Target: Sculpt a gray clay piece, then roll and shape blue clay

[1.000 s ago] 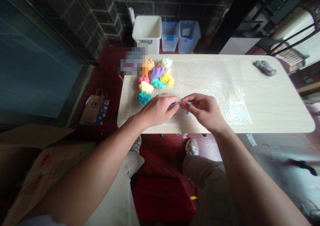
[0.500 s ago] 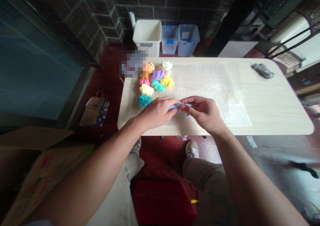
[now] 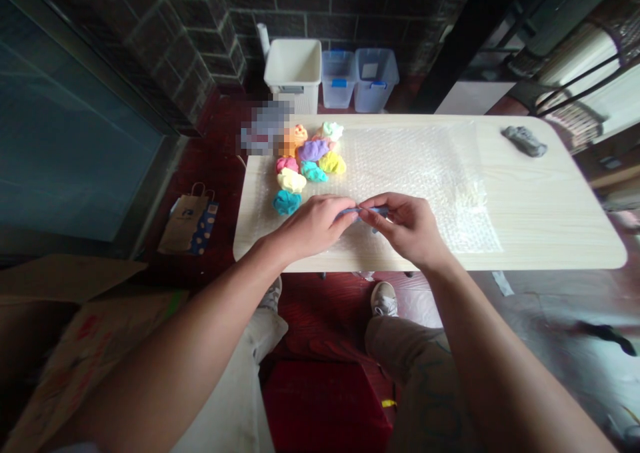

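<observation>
Over the near edge of the table, my left hand (image 3: 320, 223) and my right hand (image 3: 404, 225) meet, thumbs and fingertips pinching a thin blue piece (image 3: 380, 211) between them. Its kind cannot be made out, as the fingers cover most of it. Left of the hands lies a group of crumpled, soft-looking lumps. Closest to my left hand is a teal lump (image 3: 287, 202), with a pale yellow lump (image 3: 291, 180) behind it. A turquoise lump (image 3: 314, 171), a yellow lump (image 3: 333, 163) and a purple lump (image 3: 313, 150) sit further back.
Bubble wrap (image 3: 415, 166) covers the middle of the table (image 3: 555, 206). A grey crumpled lump (image 3: 524, 141) lies at the far right. Behind the table stand a white bin (image 3: 293, 73) and two clear boxes. An open carton (image 3: 95, 346) is on the floor at left.
The blue piece has shifted slightly within my fingertips and looks darker. Both hands stay in nearly the same place, still pinching it.
</observation>
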Demonstrator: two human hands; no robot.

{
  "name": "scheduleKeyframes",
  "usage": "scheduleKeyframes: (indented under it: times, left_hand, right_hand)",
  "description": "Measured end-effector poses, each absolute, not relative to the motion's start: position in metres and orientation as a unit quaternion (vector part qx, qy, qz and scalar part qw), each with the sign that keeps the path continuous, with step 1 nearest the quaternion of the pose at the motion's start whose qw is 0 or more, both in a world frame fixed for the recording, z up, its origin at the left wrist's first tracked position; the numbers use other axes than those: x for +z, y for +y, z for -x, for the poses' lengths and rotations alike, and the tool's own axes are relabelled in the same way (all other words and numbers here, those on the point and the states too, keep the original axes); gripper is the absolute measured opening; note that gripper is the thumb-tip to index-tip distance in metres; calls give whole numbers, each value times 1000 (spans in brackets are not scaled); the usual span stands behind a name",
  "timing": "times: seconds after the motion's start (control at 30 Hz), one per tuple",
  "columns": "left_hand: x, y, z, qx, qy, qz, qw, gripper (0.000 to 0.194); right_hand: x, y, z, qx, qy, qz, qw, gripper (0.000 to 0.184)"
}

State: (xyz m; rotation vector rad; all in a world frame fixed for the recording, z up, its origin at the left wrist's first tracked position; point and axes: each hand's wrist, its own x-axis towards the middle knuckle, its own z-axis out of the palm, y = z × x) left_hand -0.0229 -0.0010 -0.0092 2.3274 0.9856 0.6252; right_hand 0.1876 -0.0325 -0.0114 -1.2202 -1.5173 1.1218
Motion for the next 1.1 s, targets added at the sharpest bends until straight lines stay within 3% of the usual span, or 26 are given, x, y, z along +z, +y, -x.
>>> scheduleKeyframes:
  times: [0.23, 0.47, 0.77, 0.97, 1.1]
  left_hand:
    - [-8, 0, 23, 226, 364, -871, 238, 19]
    - [-10, -1, 21, 244, 383, -832, 319, 19]
    - [-13, 0, 23, 259, 369, -857, 251, 17]
    - [-6, -2, 21, 256, 372, -830, 326, 18]
    - [-7, -1, 22, 263, 373, -833, 312, 17]
  right_hand:
    - [-13, -32, -189, 425, -633, 499, 411, 32]
    - [-12, -32, -188, 428, -618, 501, 428, 29]
    - [-12, -33, -190, 405, -640, 505, 414, 29]
    - [-11, -33, -188, 419, -619, 500, 438, 29]
    - [-11, -33, -188, 429, -613, 494, 442, 30]
